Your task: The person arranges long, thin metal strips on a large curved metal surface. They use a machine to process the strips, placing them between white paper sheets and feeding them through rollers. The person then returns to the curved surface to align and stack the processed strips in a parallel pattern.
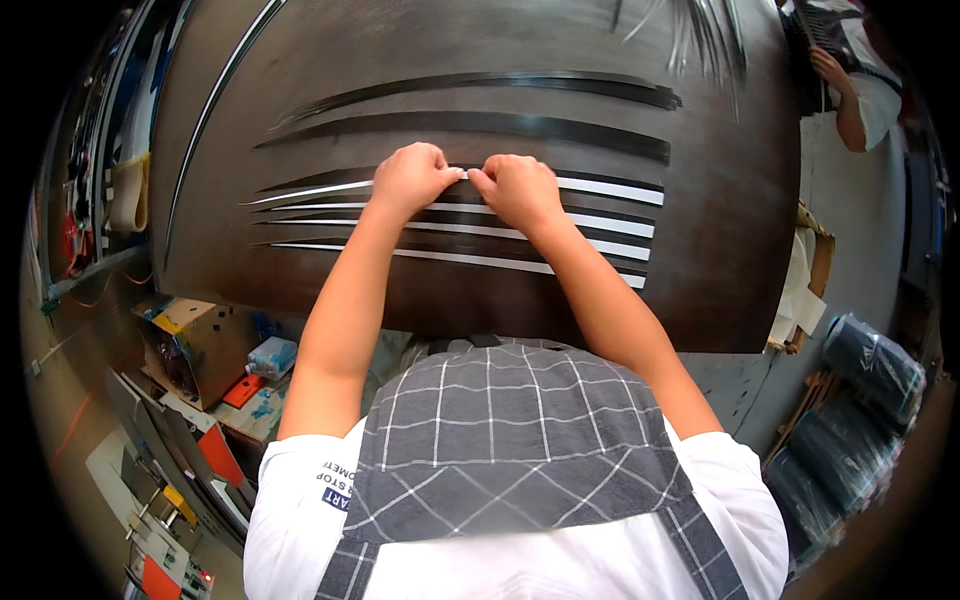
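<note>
On a dark brown table lie several long tapered strips, their narrow ends to the left and their square ends to the right. My left hand and my right hand are side by side over the middle of a white strip. It lies along a black strip. Thumbs and fingers are closed in a pinch on the white strip, with the thumb tips nearly meeting. Nearer me are more white strips paired with black ones. Beyond my hands, two plain black strips lie apart.
A long curved strip runs along the table's left side. Thin, shiny strips spread at the far right. A co-worker's arm shows beyond the right edge. A cardboard box stands at left, and plastic-wrapped rolls at lower right.
</note>
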Demonstrator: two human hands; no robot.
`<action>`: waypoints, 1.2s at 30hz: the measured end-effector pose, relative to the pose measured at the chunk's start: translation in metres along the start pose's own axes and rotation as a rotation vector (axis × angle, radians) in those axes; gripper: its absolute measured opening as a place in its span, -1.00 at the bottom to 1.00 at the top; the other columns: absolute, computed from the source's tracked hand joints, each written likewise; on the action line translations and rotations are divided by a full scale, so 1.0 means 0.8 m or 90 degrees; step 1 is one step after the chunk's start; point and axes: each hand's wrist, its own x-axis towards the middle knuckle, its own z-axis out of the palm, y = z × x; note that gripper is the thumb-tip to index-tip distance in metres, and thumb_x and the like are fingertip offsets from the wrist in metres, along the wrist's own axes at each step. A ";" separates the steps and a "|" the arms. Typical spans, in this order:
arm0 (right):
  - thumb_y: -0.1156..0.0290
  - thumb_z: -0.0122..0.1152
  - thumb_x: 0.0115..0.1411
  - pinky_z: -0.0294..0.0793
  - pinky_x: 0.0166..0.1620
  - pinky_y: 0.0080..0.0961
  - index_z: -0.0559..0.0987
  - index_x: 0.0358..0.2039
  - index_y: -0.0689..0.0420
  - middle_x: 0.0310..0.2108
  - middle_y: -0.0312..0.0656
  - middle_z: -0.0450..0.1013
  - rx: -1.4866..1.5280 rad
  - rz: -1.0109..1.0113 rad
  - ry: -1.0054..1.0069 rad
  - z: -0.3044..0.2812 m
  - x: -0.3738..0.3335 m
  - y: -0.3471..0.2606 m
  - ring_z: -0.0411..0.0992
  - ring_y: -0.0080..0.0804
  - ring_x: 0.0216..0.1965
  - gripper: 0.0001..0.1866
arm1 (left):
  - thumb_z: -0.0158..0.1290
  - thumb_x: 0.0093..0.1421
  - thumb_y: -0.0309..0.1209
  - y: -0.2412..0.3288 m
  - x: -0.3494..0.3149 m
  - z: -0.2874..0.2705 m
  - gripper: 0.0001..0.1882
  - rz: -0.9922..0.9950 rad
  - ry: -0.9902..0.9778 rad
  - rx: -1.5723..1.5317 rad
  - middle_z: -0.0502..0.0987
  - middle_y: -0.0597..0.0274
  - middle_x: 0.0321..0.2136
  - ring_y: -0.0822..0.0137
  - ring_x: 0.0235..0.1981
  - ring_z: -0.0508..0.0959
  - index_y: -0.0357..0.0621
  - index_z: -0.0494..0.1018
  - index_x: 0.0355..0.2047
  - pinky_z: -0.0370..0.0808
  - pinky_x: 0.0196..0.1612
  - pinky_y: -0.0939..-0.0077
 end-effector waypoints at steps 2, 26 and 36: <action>0.02 0.22 0.16 0.56 -0.23 -0.14 0.68 -0.52 0.08 -0.49 -0.05 0.58 -0.069 0.025 0.008 -0.009 0.005 0.024 0.58 -0.01 -0.36 -0.62 | 0.26 0.05 -0.10 0.019 0.008 0.014 -0.63 0.011 0.001 0.000 0.59 0.10 -0.54 0.15 -0.40 0.60 -0.21 0.57 -0.51 0.48 -0.27 0.31; 0.01 0.22 0.16 0.49 -0.38 -0.22 0.61 -0.65 0.08 -0.63 -0.12 0.52 -0.164 0.079 0.112 -0.068 -0.035 0.139 0.53 -0.08 -0.51 -0.58 | 0.30 0.00 -0.32 -0.147 0.015 -0.052 -0.77 -0.095 0.041 -0.199 0.51 0.33 -0.63 0.48 -0.57 0.44 -0.24 0.56 -0.56 0.40 -0.45 0.48; 0.01 0.23 0.16 0.49 -0.40 -0.23 0.60 -0.66 0.07 -0.65 -0.12 0.51 -0.155 0.063 0.143 -0.066 -0.038 0.145 0.53 -0.08 -0.53 -0.57 | 0.30 0.00 -0.24 -0.150 0.015 -0.042 -0.75 -0.118 0.041 -0.144 0.62 0.24 -0.52 0.39 -0.46 0.57 -0.18 0.60 -0.50 0.49 -0.31 0.43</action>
